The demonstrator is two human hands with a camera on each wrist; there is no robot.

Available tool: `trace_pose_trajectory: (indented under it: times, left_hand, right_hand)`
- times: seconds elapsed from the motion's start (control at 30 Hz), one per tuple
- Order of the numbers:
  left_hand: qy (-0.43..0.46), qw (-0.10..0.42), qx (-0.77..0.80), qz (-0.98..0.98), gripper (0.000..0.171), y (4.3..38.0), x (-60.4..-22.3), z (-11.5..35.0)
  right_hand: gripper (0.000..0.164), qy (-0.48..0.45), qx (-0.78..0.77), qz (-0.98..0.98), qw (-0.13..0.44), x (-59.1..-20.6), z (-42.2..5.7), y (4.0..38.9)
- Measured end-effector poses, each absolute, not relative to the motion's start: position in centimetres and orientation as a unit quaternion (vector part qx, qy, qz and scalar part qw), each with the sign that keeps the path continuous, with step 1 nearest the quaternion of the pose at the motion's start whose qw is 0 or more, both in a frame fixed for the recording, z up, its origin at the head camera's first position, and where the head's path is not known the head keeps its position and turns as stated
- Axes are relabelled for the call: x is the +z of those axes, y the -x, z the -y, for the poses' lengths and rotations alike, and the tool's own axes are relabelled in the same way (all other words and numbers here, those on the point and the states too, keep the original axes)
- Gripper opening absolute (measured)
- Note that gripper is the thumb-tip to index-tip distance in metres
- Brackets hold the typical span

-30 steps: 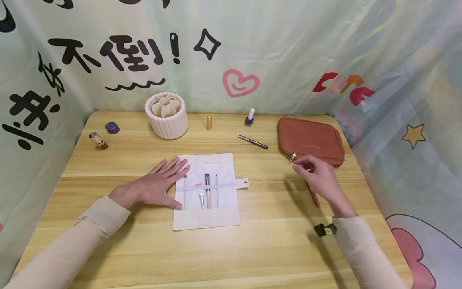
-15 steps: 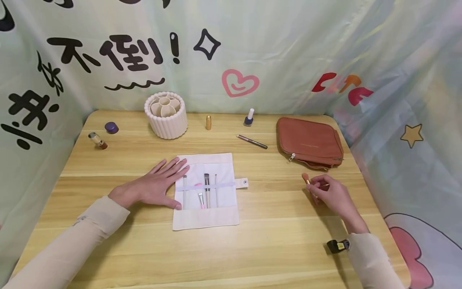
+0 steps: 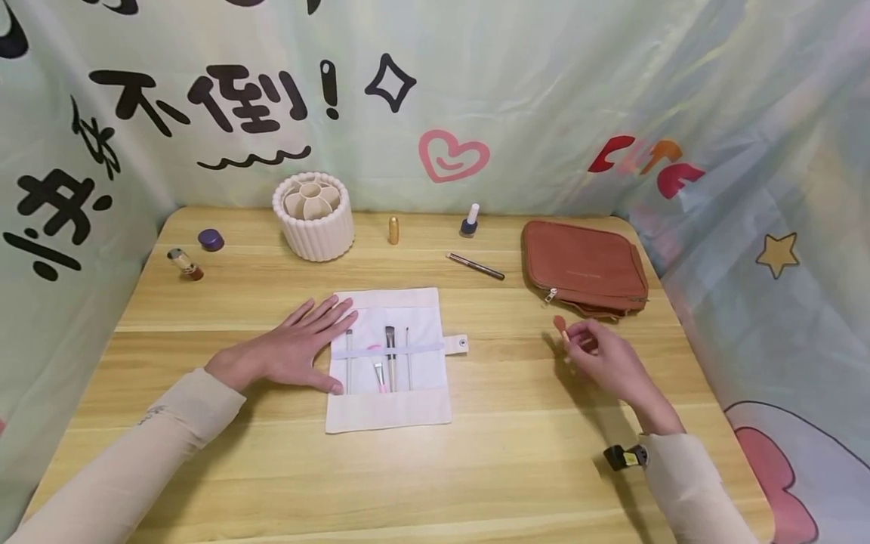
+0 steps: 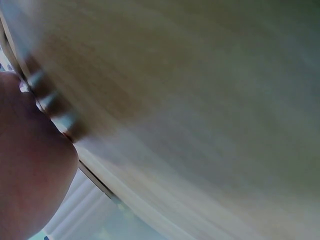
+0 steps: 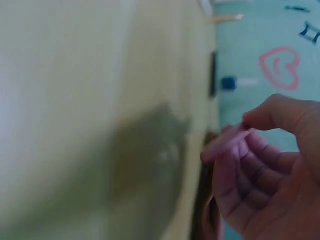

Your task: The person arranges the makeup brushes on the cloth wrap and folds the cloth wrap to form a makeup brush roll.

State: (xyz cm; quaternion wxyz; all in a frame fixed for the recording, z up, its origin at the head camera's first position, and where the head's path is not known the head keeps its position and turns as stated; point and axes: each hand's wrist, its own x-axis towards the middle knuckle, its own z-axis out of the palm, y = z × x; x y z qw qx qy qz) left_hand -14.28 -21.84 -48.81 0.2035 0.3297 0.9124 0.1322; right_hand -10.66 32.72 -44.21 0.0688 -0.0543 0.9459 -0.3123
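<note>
My left hand [image 3: 288, 353] rests with spread fingers on the left edge of a white fabric brush roll [image 3: 390, 412]. Under the roll's elastic band several slim makeup brushes [image 3: 390, 355] are tucked. At the right, my right hand [image 3: 607, 361] pinches a makeup brush [image 3: 559, 325] between thumb and fingers, its reddish-brown bristles pointing away and up. The right wrist view shows the pinkish end of the handle [image 5: 227, 142] in that pinch; the rest of it is hidden by the hand. Only the heel of my left hand [image 4: 35, 160] shows large in the left wrist view.
A brown zip pouch [image 3: 584, 264] lies beyond my right hand. Farther back stand a nail polish bottle [image 3: 469, 223], a gold tube [image 3: 393, 231] and a ribbed white holder [image 3: 316, 227]. A dark pencil [image 3: 476, 267], a lipstick [image 3: 185, 264] and a purple lid [image 3: 211, 240] lie about.
My right hand first drew back from the pouch toward me, the brush's bristles coming into sight, then moved slightly left and away from me with it. My left hand has stayed still.
</note>
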Motion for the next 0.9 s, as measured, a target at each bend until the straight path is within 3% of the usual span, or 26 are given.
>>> trace_pose_trajectory:
  times: [0.33,0.67,0.9]
  left_hand:
    - [-0.333,0.202,0.133,-0.912,0.128,14.2,-48.5,21.8]
    - [-0.329,0.201,0.132,-0.913,0.129,14.3,-48.7,21.9]
    - [-0.329,0.201,0.128,-0.914,0.129,14.3,-48.7,21.9]
  right_hand:
    - [0.065,0.167,-0.493,-0.850,0.078,-41.5,-25.7,15.4]
    - [0.061,0.159,-0.595,-0.777,0.132,-43.8,-16.2,19.9]
    - [0.061,0.185,-0.549,-0.799,0.161,-45.8,-12.8,20.5]
